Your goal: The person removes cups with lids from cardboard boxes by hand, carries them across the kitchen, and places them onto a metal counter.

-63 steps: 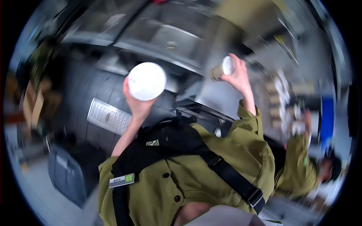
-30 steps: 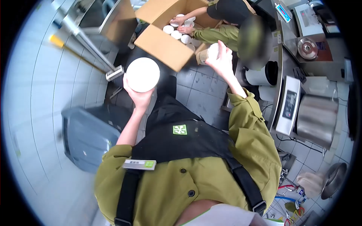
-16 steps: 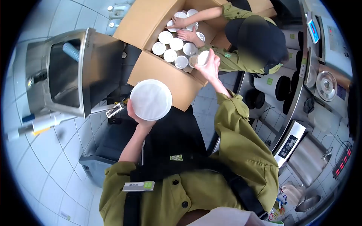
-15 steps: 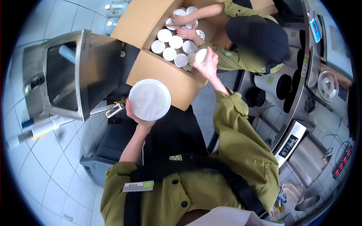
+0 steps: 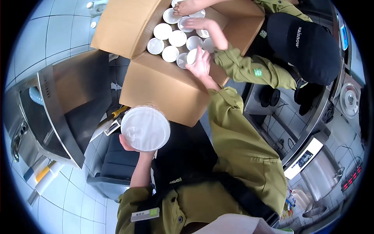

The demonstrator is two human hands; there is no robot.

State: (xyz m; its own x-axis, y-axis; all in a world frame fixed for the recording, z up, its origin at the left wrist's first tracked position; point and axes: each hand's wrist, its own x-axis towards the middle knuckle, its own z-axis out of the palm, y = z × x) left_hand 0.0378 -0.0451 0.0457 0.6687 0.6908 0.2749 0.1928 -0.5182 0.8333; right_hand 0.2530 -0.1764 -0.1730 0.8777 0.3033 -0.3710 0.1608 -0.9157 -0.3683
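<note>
My left hand (image 5: 145, 154) grips a stack of round, whitish plastic tubs or one deep tub (image 5: 146, 130), its wide circular face toward me; I cannot tell which. Most of the fingers are hidden behind it. At the near corner of a large open cardboard box (image 5: 163, 87), my right hand (image 5: 200, 67) is closed around a white-topped cup (image 5: 193, 56). Several similar round cups (image 5: 178, 38) stand packed beside it in the box. A co-worker's hand (image 5: 196, 24) reaches among those cups, and their other hand (image 5: 186, 7) lies farther back.
The co-worker in a black cap (image 5: 304, 46) leans in from the right. A steel-framed appliance (image 5: 58, 113) stands to the left, with a dark grey bin (image 5: 113, 171) below it. Along the right runs a metal counter (image 5: 307, 128) with a steel sink (image 5: 321, 169).
My right hand has lowered its cup toward the box's near corner, among the others. The left-hand tub has shifted down and left in view. The co-worker's hands remain over the cups.
</note>
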